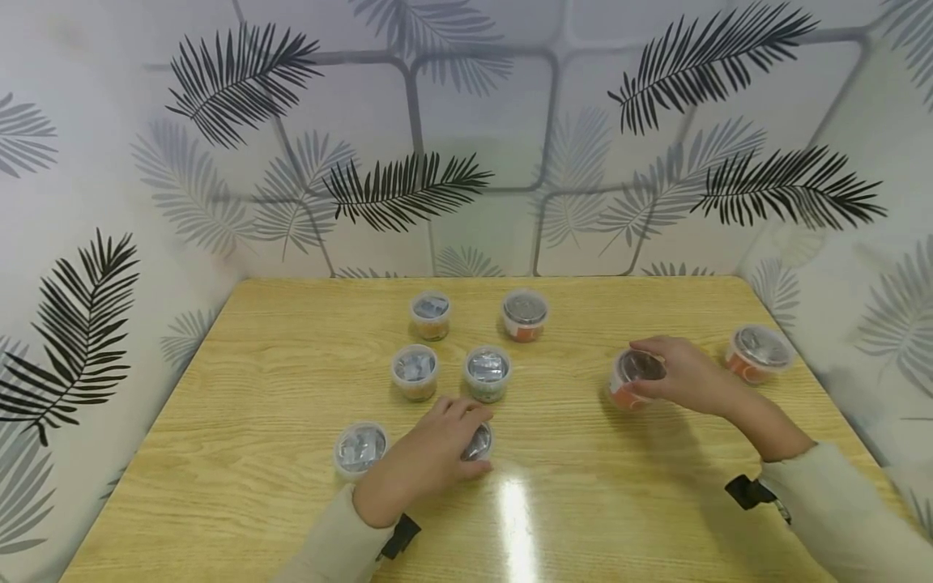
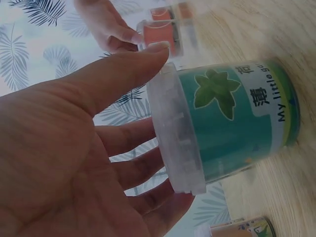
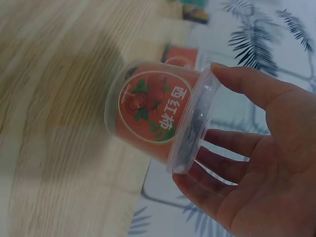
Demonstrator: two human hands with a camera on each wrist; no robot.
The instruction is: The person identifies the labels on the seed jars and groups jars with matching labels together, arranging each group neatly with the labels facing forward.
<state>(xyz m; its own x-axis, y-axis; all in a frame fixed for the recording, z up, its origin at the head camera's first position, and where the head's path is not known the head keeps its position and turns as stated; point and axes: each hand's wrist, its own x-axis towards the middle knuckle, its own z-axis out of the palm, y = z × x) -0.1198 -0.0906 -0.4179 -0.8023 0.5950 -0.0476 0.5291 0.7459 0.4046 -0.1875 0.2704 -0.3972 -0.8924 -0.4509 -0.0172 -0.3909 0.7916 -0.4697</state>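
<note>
My left hand (image 1: 430,453) curls around the lid of a green-labelled plastic tub (image 2: 222,123) with a mint-leaf picture. Its thumb lies on one side of the lid and its fingers on the other; the tub stands on the table. Over to the right, my right hand (image 1: 688,376) grips a red-labelled tub (image 3: 153,106) with a tomato picture by its clear lid, thumb opposite fingers. That tub looks tilted; whether its base touches the table I cannot tell. Another red-labelled tub (image 1: 758,352) stands beyond the right wrist. Beside the left wrist is a lidded tub (image 1: 360,449).
Farther back on the wooden table (image 1: 240,389) stand a red-labelled tub (image 1: 524,314), a small orange-labelled tub (image 1: 430,314), and two more lidded tubs, one left (image 1: 415,372) and one right (image 1: 487,373). A leaf-patterned wall covering (image 1: 474,121) borders the table's back and sides.
</note>
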